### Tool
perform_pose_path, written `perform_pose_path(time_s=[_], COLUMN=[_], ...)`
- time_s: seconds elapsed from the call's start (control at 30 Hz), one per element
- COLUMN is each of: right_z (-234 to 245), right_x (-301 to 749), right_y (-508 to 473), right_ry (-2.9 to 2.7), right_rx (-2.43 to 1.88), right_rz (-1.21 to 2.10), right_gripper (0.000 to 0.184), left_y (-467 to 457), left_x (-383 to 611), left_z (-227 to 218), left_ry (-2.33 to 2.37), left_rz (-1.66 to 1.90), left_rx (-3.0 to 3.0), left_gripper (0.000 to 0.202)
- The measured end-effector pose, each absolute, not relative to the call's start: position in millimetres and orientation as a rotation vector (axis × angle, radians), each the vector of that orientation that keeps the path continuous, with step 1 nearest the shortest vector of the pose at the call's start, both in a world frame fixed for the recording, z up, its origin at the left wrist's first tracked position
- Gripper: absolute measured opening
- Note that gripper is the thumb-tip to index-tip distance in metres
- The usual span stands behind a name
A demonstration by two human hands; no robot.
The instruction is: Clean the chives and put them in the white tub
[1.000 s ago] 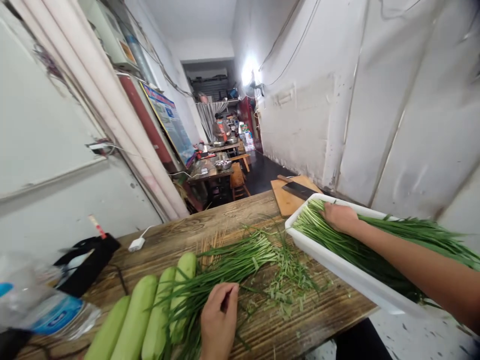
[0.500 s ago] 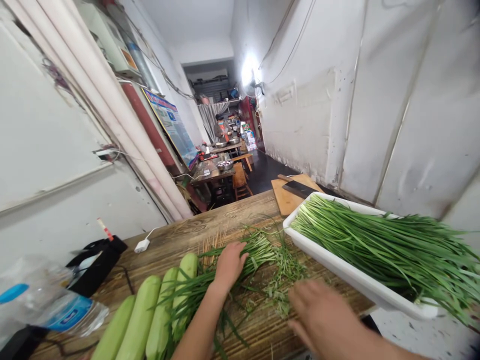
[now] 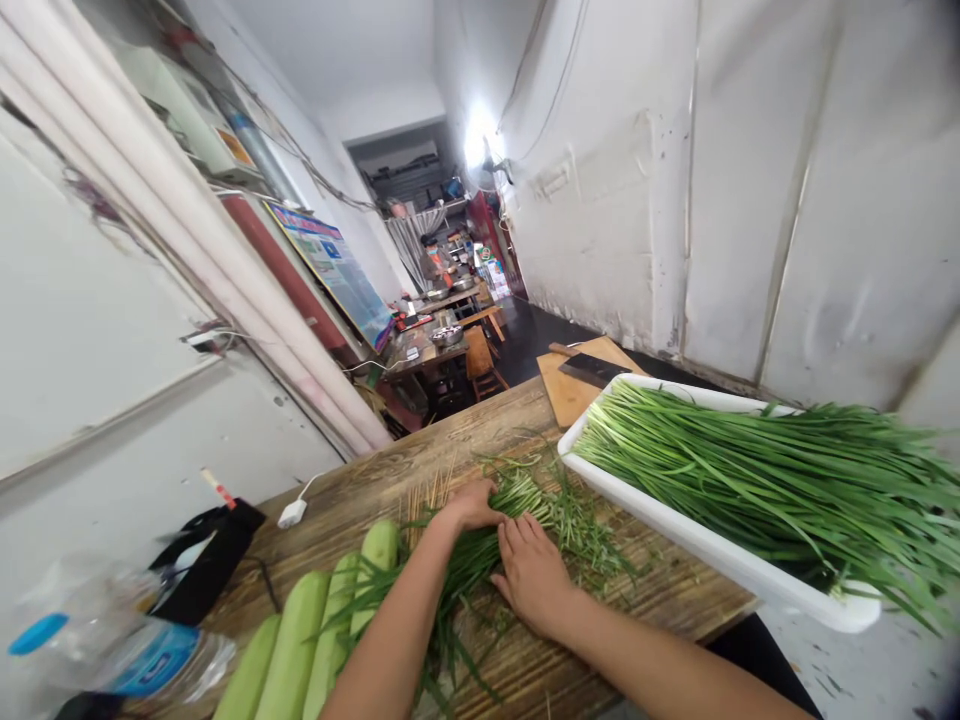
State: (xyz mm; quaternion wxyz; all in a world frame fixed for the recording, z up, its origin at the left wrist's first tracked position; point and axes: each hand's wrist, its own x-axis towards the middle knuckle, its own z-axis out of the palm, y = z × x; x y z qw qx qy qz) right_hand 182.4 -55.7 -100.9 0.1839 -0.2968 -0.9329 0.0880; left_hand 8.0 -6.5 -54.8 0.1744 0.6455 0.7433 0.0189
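Observation:
A bunch of garlic chives (image 3: 469,568) lies across the wooden table in front of me, its pale stem ends pointing right. My left hand (image 3: 472,503) is closed over the upper side of the bunch. Against its lower side rests my right hand (image 3: 531,572), fingers stretched and lying on the stems, thumb apart, fingertips close to my left thumb. Loose trimmings (image 3: 600,550) are scattered right of the stem ends. Left of the bunch several pale green zucchini (image 3: 296,640) lie side by side, with chive leaves over the nearest ones.
A white tub (image 3: 675,520) heaped with chives stands at the right edge. Behind it a cleaver (image 3: 592,370) lies on a cutting board (image 3: 566,397). Thin wooden skewers (image 3: 427,497), a white charger (image 3: 292,513), a black box (image 3: 206,565) and a water bottle (image 3: 150,660) are nearby. A person (image 3: 435,262) is far back.
My right hand has moved left from beside the trimmings onto the chives, next to my left hand. My left hand stays on the bunch. The view has shifted slightly.

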Motion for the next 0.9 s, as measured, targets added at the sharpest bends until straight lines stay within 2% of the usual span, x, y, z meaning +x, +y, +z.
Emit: perform_pose_path(time_s=[0.13, 0.47, 0.63, 0.9], right_z=[-103, -98, -97, -103], right_x=[181, 179, 180, 176], right_y=[-58, -57, -56, -55], right_ry=[-2.654, -2.642, -2.633, -2.611], right_rx=[-0.821, -0.858, -0.855, -0.842], right_rz=[0.211, 0.301, 0.281, 0.261], right_gripper=[0.057, 0.048, 0.047, 0.037], left_y=[-8, -9, -9, -15], left_x=[5, 17, 19, 20], left_z=[-54, -55, -53, -47], left_ry=[2.064, 1.918, 1.921, 1.936], left_rz=[-0.081, -0.134, -0.076, 0.054], left_rx=[1.839, 1.724, 1.703, 1.615], left_gripper=[0.032, 0.032, 0.032, 0.030])
